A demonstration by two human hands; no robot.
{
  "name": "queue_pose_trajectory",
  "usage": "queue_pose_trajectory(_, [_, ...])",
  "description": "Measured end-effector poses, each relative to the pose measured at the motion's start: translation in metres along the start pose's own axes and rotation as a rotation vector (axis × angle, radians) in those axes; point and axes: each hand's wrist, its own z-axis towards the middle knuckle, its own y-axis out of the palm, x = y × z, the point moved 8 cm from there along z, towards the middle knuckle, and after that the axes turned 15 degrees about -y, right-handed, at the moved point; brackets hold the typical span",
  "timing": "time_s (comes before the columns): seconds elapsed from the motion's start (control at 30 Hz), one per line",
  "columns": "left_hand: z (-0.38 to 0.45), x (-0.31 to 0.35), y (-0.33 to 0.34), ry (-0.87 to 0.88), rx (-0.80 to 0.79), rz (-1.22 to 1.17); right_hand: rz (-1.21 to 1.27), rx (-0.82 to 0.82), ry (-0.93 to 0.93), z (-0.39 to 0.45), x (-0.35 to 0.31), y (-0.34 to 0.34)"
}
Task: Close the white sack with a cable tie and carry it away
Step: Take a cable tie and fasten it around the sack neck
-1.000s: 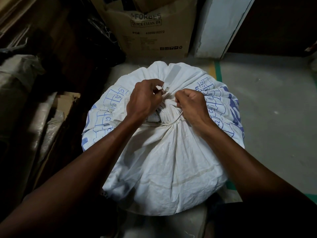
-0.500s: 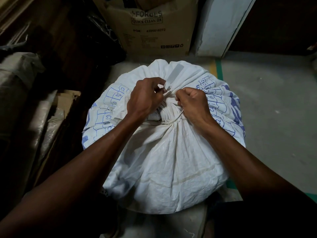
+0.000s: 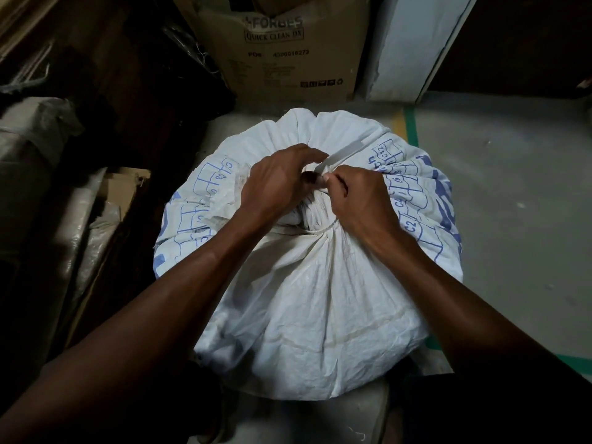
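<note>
Sack [image 3: 320,299], white with blue grid print on its sides, stands full and bulging on the grey floor [image 3: 512,219], right below the person and between both forearms. Its mouth is bunched into a neck [image 3: 315,214] at the top, and a thin pale tie [image 3: 317,231] loops round the base of that neck; what fills the sack is sealed from sight. A flat white strip [image 3: 344,153] sticks out past the neck toward the far side, and I cannot tell if it belongs to the tie.

Left hand [image 3: 275,184] arches over the neck with its fingers curled down onto the gathered cloth, gripping it. Right hand [image 3: 362,200] sits just beside it, fingers clenched and thumb pinching something small at the top of the neck; the hands hide exactly what, and the tie's lock is not to be made out.

Behind the sack a brown box [image 3: 282,49] printed "FORBES QUICK CLEAN DX" stands open-topped, its contents cut off by the frame edge. A white panel [image 3: 413,43] leans next to it. The left side is dark: wrapped bundles [image 3: 35,145] and cardboard scraps [image 3: 123,187] are barely readable there.

Compared with half a second ago, the hands have drawn closer together over the neck, with the right thumb now meeting the left fingers; the sack has not shifted.
</note>
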Motion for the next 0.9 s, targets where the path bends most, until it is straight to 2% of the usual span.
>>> queue_pose_trajectory(0.17, [0.002,-0.006,-0.003,-0.075,0.087,0.072,0.101,-0.004,0.278,-0.025,-0.002,-0.011])
queue_pose_trajectory(0.23, [0.003,-0.007,-0.002,-0.101,0.088,0.070,0.070,-0.007,0.305,-0.039,-0.010,-0.015])
queue_pose_trajectory(0.57, [0.006,-0.006,0.006,-0.158,0.031,0.095,-0.064,0.065,0.173,-0.029,-0.003,-0.042])
queue_pose_trajectory(0.73, [0.012,-0.012,0.006,-0.196,-0.008,0.038,-0.091,0.036,0.065,-0.015,-0.006,-0.039])
queue_pose_trajectory(0.9, [0.005,-0.008,-0.003,-0.129,-0.002,-0.064,-0.060,-0.030,-0.039,-0.006,-0.008,-0.024])
